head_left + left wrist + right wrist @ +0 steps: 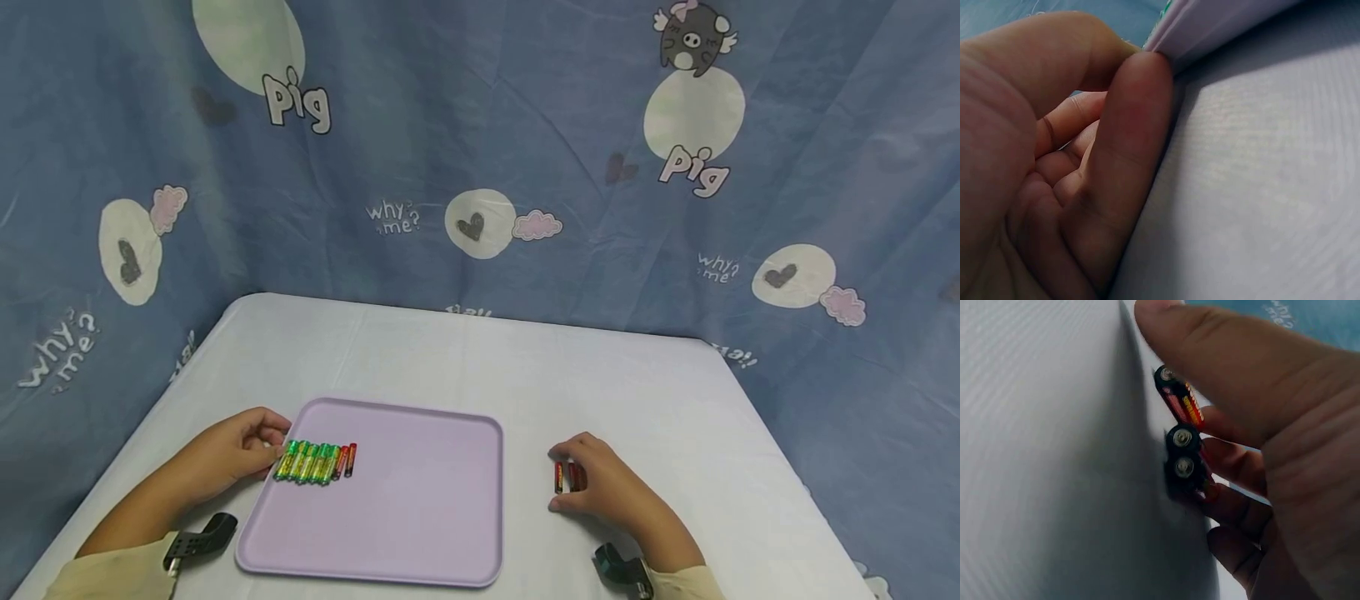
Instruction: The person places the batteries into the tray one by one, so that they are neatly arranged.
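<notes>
My left hand (240, 450) pinches the left rim of a lilac tray (420, 517) between thumb and index finger. Close to that rim, several green-and-gold batteries (306, 463) lie side by side on the tray, followed by two red batteries (346, 460). To the right of the tray, my right hand (600, 483) curls round three red-and-black batteries (1184, 406) on the white table. Two of these sit close together, and the third is slightly apart. Their near ends show in the right wrist view; the fingers partly hide their sides.
A white cloth covers the table (450, 358). Blue printed curtains (465, 125) hang behind it and at the sides. Black wrist cameras sit on both wrists, the left one (201, 537) beside the tray's left edge and the right one (622, 571) near the front.
</notes>
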Motion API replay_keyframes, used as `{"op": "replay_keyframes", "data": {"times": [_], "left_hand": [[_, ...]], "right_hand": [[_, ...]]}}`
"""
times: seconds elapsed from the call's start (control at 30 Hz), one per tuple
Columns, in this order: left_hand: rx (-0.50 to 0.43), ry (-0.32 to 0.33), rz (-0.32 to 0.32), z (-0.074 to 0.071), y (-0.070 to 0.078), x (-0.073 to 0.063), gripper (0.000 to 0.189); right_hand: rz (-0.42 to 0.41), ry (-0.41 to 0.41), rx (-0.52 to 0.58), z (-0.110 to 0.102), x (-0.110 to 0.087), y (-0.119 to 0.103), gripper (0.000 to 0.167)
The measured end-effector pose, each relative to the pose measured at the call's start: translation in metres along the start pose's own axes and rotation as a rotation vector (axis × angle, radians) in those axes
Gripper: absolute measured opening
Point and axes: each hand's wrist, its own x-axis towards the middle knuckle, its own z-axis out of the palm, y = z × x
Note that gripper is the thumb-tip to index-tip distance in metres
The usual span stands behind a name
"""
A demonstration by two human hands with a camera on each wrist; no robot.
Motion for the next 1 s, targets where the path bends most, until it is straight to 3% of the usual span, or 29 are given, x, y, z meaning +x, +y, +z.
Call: {"op": "replay_keyframes", "data": {"times": [0.4,1.0], "left_hand": [[-0.001,0.006,0.010,0.000,0.000,-0.001,0.040],[0.024,0.007,0.003,0.000,0.000,0.000,0.040]], "right_hand": [[-0.034,0.031,-0.014,-0.001,-0.002,0.004,0.045],[0.025,0.063,0.004,-0.002,0.001,-0.007,0.044]]}}
